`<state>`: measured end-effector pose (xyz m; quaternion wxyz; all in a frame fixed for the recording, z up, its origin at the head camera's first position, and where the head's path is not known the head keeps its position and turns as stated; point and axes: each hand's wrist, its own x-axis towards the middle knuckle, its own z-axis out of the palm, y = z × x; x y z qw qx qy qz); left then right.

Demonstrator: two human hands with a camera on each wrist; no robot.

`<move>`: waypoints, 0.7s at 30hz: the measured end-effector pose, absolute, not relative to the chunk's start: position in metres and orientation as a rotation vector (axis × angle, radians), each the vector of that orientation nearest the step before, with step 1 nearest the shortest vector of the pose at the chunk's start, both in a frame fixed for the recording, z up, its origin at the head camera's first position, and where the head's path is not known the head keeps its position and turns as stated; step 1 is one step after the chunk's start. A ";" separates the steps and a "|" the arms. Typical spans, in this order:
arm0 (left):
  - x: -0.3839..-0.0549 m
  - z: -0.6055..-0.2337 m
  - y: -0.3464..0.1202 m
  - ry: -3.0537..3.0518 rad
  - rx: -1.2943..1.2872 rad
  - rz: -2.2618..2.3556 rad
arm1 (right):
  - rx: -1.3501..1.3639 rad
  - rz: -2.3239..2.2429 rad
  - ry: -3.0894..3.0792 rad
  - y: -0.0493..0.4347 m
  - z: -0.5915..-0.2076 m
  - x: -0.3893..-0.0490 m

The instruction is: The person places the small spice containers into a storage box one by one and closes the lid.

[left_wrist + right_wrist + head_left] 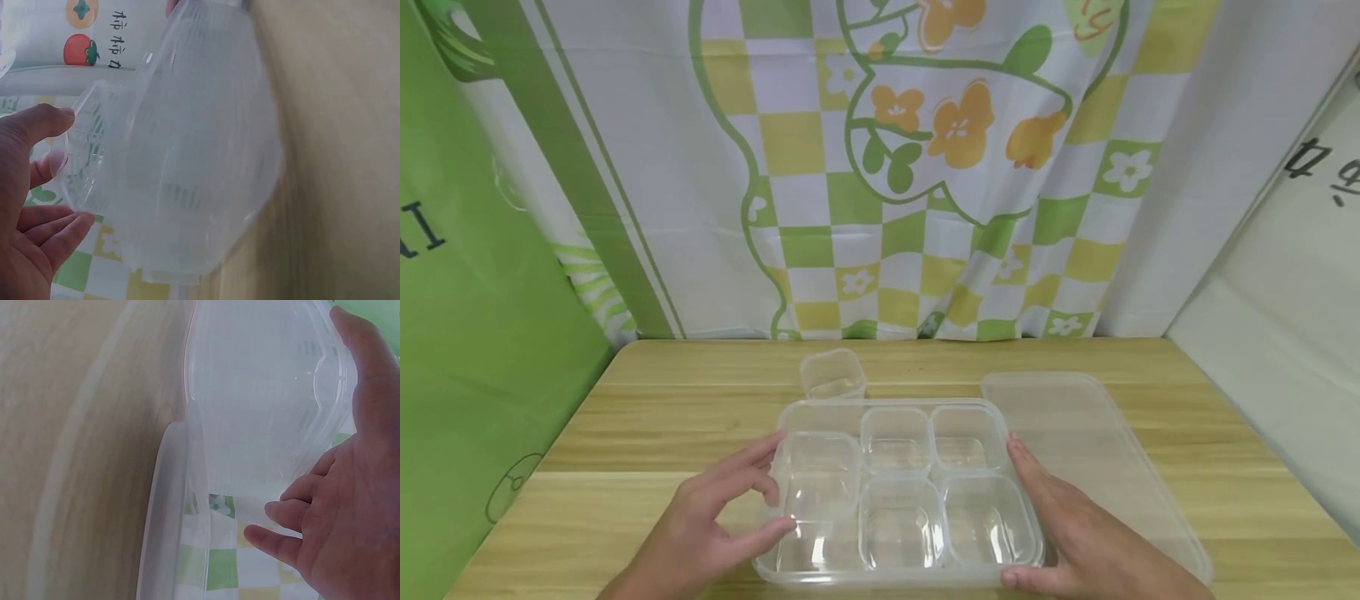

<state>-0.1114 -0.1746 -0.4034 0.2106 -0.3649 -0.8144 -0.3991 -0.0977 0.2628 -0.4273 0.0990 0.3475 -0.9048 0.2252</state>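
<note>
A large clear plastic container (842, 575) stands on the table, several small clear boxes inside it. My left hand (707, 517) is at its left side, holding a small clear box (820, 475) between fingertips and thumb. In the left wrist view this small box (94, 150) sticks up past the big container's rim, with the thumb at one edge and fingers at the other. My right hand (1078, 533) rests along the container's right side, fingers extended and thumb by the front corner. Another small clear box (833, 373) stands behind the container.
A flat, translucent lid (1075, 417) lies on the wooden table (647, 400), to the right and partly behind the right hand. A patterned curtain (910, 208) hangs at the table's back edge. Green cloth (490, 292) hangs at left, and pale cloth (1285, 308) at right.
</note>
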 end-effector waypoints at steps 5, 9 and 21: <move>-0.109 -0.416 -0.174 -2.211 -1.040 -1.106 | 1.030 0.687 -2.686 0.263 -0.427 -0.098; -0.109 -0.423 -0.174 -2.163 -1.084 -1.115 | 1.029 0.666 -2.681 0.263 -0.426 -0.099; -0.100 -0.425 -0.171 -2.230 -1.032 -1.045 | 1.047 0.669 -2.665 0.263 -0.428 -0.100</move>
